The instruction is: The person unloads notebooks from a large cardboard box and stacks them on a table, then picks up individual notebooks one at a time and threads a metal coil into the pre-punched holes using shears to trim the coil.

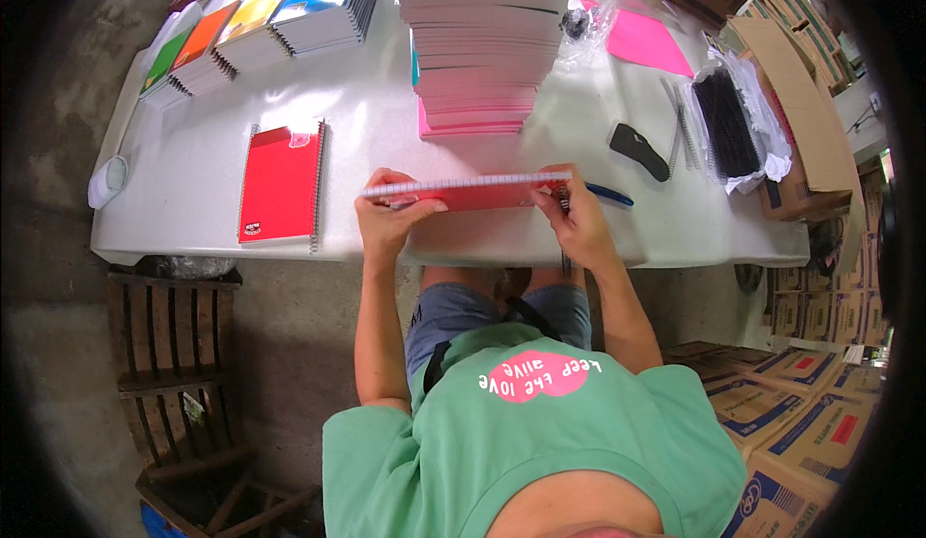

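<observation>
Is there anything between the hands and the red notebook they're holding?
No. The left hand and right hand already grip the red notebook at its two ends, with nothing visible in between.

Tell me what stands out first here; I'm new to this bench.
Both hands, left and right, hold a red notebook on edge at the table's near side. Behind it rises a tall pink stack. A finished red notebook lies flat to the left.

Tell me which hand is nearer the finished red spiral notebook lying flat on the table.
Left. The left hand grips the near end of the held red notebook, just beside the flat red spiral notebook. The right hand grips the far end.
</observation>
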The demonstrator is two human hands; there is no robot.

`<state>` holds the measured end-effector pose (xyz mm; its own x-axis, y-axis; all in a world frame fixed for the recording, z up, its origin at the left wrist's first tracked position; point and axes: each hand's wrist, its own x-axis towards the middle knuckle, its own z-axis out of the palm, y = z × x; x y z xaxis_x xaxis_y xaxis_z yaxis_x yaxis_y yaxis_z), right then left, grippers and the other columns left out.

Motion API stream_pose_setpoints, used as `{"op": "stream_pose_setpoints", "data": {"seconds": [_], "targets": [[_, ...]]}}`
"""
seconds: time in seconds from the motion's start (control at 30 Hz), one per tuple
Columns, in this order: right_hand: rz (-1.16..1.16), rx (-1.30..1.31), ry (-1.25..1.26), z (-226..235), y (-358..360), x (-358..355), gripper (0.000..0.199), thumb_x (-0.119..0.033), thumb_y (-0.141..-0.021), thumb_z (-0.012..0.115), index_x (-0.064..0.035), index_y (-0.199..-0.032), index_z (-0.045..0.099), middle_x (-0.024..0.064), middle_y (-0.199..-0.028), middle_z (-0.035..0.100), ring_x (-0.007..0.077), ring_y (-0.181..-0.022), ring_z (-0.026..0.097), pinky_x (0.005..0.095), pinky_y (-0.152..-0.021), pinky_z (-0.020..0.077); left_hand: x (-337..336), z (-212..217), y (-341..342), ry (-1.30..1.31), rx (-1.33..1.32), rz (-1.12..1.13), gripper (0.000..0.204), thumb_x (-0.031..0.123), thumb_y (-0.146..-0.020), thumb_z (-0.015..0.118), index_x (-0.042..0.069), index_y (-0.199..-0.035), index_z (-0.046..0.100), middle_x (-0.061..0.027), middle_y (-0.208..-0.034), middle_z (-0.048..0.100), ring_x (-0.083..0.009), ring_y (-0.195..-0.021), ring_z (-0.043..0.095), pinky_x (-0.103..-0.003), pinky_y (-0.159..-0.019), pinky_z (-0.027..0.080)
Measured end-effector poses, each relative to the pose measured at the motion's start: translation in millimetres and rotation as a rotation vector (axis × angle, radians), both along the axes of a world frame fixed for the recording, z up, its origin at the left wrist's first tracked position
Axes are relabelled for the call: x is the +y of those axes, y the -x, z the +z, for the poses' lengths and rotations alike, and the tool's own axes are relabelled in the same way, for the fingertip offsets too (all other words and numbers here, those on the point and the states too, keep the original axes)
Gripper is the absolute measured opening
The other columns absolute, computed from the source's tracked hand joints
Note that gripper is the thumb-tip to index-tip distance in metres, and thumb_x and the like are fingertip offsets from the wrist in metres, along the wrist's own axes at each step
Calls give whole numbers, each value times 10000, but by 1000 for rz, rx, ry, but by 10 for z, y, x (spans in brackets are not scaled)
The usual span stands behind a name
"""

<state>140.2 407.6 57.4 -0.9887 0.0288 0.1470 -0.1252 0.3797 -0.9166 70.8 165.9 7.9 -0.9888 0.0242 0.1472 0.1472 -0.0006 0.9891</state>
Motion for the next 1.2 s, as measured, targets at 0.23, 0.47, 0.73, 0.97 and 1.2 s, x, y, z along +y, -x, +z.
{"op": "stream_pose_setpoints", "data": {"seconds": [0.23,0.47,0.73,0.97,1.2], "targets": [[-11,98,-111,-109,29,40,204,-54,-888,550,-7,-1071,473,145,-824,592,234,-711,563,295,-688,455,125,284,-76,270,437,303,749,193,-590,860,7,-1194,457,-46,-884,620,-139,-872,588,-385,-896,417],[31,7,-26,-1,-31,81,366,-35,-876,546,-40,-1229,450,91,-913,540,155,-661,488,278,-640,436,936,583,-286,926,928,209,394,285,-693,763,178,-1040,610,43,-735,555,-134,-789,560,-369,-946,293],[206,84,-165,369,28,669,347,-145,-925,515,-76,-1265,533,56,-1005,545,90,-871,502,230,-681,436,892,564,-134,795,1002,104,189,280,-709,708,232,-877,633,80,-671,503,-106,-684,484,-316,-783,277],[159,105,-2,499,122,588,155,-52,-822,639,-30,-968,685,62,-813,646,133,-758,589,238,-707,449,902,559,-156,717,1025,124,229,264,-660,758,236,-864,657,89,-666,532,-107,-652,477,-304,-759,283],[272,39,-137,548,149,601,139,-65,-840,613,-43,-957,684,50,-801,608,132,-743,548,248,-685,428,911,544,-154,690,1029,166,238,284,-644,765,234,-831,627,85,-641,493,-105,-642,466,-299,-757,291]]}}
